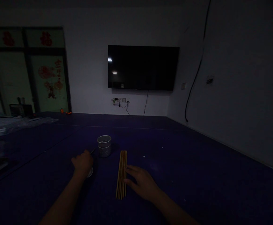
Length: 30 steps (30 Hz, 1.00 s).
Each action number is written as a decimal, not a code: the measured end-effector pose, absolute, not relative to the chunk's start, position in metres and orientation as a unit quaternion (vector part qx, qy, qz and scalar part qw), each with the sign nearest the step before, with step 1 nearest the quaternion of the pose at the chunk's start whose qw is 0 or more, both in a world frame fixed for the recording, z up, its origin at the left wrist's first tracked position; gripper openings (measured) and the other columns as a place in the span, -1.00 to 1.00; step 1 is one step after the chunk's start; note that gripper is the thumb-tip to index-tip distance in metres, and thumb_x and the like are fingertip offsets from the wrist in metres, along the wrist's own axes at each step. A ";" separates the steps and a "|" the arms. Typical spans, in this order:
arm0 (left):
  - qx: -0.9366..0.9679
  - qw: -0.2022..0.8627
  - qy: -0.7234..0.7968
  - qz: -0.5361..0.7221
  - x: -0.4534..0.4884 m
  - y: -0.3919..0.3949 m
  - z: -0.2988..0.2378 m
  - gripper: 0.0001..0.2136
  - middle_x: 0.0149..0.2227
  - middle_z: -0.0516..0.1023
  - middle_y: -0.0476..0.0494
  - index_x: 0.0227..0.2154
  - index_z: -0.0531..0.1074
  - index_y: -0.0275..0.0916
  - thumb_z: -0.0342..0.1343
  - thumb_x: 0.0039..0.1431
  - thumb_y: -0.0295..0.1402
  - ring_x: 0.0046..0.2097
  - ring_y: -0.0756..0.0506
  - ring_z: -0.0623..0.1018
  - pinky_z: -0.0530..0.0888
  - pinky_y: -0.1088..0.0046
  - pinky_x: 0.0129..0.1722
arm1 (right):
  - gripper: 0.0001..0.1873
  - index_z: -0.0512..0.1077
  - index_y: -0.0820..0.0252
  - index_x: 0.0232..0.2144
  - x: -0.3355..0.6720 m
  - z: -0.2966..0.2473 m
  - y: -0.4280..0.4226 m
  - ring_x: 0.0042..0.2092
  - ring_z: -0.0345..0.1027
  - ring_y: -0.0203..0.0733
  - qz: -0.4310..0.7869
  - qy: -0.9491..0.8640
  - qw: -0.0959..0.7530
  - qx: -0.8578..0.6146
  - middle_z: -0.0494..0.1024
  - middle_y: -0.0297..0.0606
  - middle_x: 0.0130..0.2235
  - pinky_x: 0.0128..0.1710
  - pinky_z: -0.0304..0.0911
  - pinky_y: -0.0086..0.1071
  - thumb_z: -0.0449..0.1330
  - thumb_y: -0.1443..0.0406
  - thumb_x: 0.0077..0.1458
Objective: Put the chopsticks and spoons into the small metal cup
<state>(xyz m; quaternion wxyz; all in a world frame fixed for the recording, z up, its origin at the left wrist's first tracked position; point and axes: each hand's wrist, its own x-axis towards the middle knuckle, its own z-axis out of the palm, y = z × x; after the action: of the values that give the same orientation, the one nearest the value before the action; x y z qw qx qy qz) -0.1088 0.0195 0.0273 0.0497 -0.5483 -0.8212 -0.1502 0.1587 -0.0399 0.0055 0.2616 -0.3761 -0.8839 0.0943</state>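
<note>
A bundle of several wooden chopsticks (121, 173) lies lengthwise on the dark blue table (197, 175). My right hand (142, 182) rests flat beside the bundle, fingers stretched out and touching its right edge. My left hand (82, 162) is closed over something small and white (90, 172) on the table, and a thin dark stick (93, 150) pokes out from its fingers. A white perforated cup (104, 145) stands upright just beyond the left hand.
The room is dim. A black television (143, 67) hangs on the far wall above a wall socket (121, 100). Clear plastic sheeting and dark objects (7, 123) lie at the table's far left. A wall runs along the right side.
</note>
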 end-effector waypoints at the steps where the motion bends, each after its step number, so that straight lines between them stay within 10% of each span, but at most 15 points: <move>1: -0.550 0.056 -0.822 -0.141 -0.108 0.019 0.028 -0.68 -0.27 0.56 -0.47 -0.24 0.48 -0.39 -0.18 0.11 -0.49 -0.16 -0.30 0.54 0.24 0.17 -0.16 | -0.57 0.32 0.06 0.09 0.159 0.006 -0.040 0.11 0.26 -0.09 0.095 -0.884 0.262 -0.376 0.36 -0.20 0.13 0.07 0.20 -0.19 0.05 0.13 0.18; 30: -0.681 0.012 -0.711 -0.176 -0.030 -0.008 0.033 -0.67 -0.29 0.58 -0.44 -0.24 0.49 -0.38 -0.16 0.18 -0.38 -0.21 -0.29 0.57 0.41 0.30 -0.29 | -0.62 0.38 0.13 0.01 0.157 0.002 -0.040 0.04 0.33 -0.11 0.061 -0.875 0.293 -0.381 0.44 -0.18 0.05 0.03 0.22 -0.22 0.06 0.16 0.18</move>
<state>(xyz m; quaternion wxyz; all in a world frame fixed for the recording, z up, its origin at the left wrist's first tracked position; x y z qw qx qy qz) -0.0297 -0.0084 0.0326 0.0120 -0.6807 -0.7109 -0.1763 0.1571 -0.0398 0.0023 0.2928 -0.3813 -0.8747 0.0614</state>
